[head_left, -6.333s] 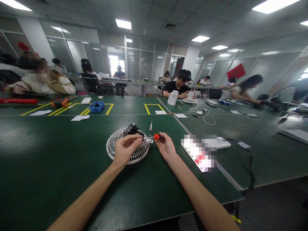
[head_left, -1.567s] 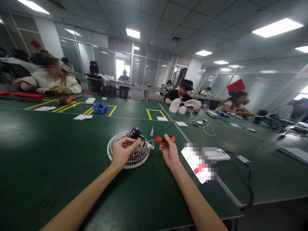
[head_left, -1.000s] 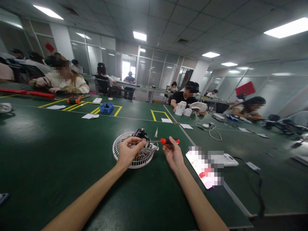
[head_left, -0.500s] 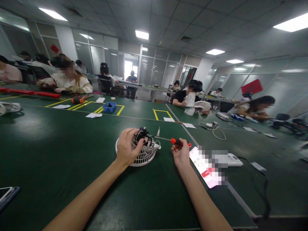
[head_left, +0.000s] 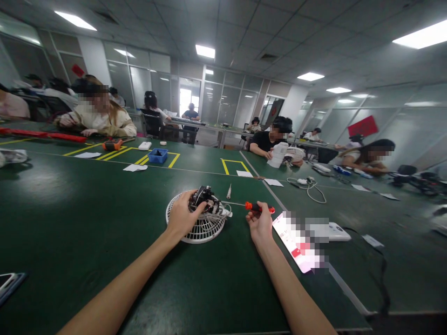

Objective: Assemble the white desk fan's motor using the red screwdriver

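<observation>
A white round fan grille (head_left: 202, 235) lies on the green table with a black fan motor (head_left: 204, 194) and loose pale wires on top. My left hand (head_left: 183, 215) is closed around the motor's left side, thumb in front. In my right hand (head_left: 261, 223) is a screwdriver (head_left: 253, 206) with a red and black handle. Its shaft points left, with the tip close to the motor's right side; I cannot tell whether they touch. Just behind the shaft lies a small pale pointed tool (head_left: 229, 191).
Right of my right hand lies a lit phone (head_left: 293, 246), beside a white device (head_left: 338, 231). Another phone (head_left: 10, 284) sits at the left edge. Farther back are a blue bin (head_left: 158, 156), paper slips, and a coiled cable (head_left: 310, 184). Several people sit around the tables.
My left hand has gone from pinching near the screwdriver tip to gripping the motor. The screwdriver has shifted right in my right hand. The view has also swung a little.
</observation>
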